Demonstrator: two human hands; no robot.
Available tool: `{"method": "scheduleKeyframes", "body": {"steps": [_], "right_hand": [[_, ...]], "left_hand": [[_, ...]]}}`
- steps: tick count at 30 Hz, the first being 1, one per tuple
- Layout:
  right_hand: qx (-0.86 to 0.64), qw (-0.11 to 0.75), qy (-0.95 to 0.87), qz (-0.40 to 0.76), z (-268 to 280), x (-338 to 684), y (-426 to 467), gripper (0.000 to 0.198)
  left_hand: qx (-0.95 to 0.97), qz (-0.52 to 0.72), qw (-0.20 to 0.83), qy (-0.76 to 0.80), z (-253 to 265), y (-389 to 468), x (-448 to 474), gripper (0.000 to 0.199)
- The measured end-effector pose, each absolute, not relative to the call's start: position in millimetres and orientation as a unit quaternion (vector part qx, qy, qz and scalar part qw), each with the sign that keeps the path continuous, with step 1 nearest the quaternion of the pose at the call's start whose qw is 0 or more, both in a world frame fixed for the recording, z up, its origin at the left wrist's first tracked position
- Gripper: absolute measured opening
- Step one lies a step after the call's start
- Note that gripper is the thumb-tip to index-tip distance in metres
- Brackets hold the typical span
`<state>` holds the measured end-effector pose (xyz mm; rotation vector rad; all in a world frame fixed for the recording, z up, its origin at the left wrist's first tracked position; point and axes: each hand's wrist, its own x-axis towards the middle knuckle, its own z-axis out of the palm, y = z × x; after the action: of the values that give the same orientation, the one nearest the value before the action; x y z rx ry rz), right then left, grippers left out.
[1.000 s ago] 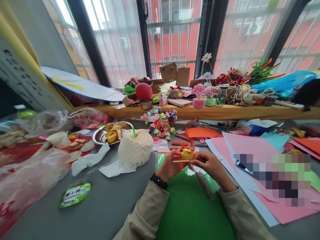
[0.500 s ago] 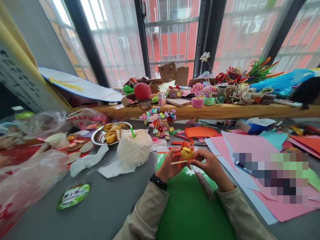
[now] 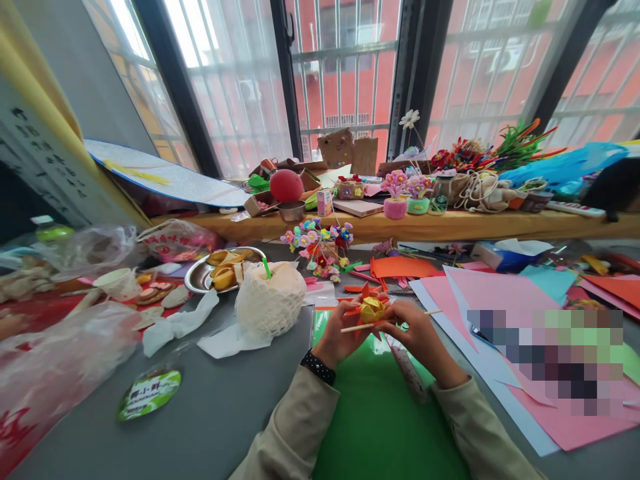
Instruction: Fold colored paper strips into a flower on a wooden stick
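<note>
Over a green mat (image 3: 385,427), I hold a folded paper flower with a yellow centre (image 3: 373,309) and orange-red pointed petals. My left hand (image 3: 336,339) is closed around the flower from the left side. From the right, my right hand (image 3: 413,333) has its fingers pinched on a thin wooden stick (image 3: 356,327), which crosses in front of the flower. The stick's far end shows beyond the right hand. Fingers partly cover the lower petals. Below the right hand, a narrow speckled strip (image 3: 407,370) lies on the mat.
Pink and pale blue paper sheets (image 3: 490,293) lie to the right. A coconut in a white net (image 3: 270,300) with a green straw stands left, by a metal bowl (image 3: 193,277) of banana peels. Behind are small craft flowers (image 3: 320,247), orange paper (image 3: 400,267) and a crowded windowsill (image 3: 225,227).
The camera view has shifted slightly. The yellow centre has turned a little in my hands and sits slightly lower; both hands keep nearly the same grip.
</note>
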<state>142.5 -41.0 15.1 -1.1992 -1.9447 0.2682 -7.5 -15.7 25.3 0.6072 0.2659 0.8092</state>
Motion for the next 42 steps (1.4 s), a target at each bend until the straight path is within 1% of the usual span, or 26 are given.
{"method": "scheduleKeyframes", "body": {"steps": [5, 13, 23, 27, 31, 35, 39, 42], "right_hand": [[-0.466, 0.377, -0.793, 0.107, 12.7, 144.0, -39.1, 0.038], [-0.477, 0.41, -0.765, 0.136, 19.4, 141.9, -43.5, 0.037], [-0.483, 0.411, -0.761, 0.135, 20.9, 142.4, -44.3, 0.035], [-0.484, 0.407, -0.766, 0.115, 19.5, 141.9, -43.2, 0.034], [-0.482, 0.409, -0.772, 0.071, 15.9, 139.8, -40.9, 0.033], [-0.463, 0.409, -0.786, 0.03, 13.5, 139.3, -40.5, 0.031], [-0.473, 0.423, -0.772, 0.037, 13.1, 140.3, -42.8, 0.029], [-0.501, 0.465, -0.727, 0.064, 12.8, 140.6, -44.6, 0.027]], "left_hand": [[0.287, 0.39, 0.866, 0.124, 28.1, -18.3, -8.4, 0.04], [0.303, 0.385, 0.864, 0.114, 28.3, -19.7, -9.3, 0.042], [0.314, 0.383, 0.86, 0.12, 28.0, -19.9, -9.4, 0.041], [0.295, 0.392, 0.862, 0.123, 27.2, -18.9, -6.9, 0.041], [0.276, 0.418, 0.857, 0.119, 26.0, -15.5, -6.5, 0.037], [0.274, 0.441, 0.844, 0.132, 25.8, -14.2, -8.6, 0.039], [0.297, 0.44, 0.838, 0.127, 26.9, -17.9, -9.1, 0.041], [0.322, 0.44, 0.83, 0.12, 26.8, -20.3, -8.1, 0.05]]}}
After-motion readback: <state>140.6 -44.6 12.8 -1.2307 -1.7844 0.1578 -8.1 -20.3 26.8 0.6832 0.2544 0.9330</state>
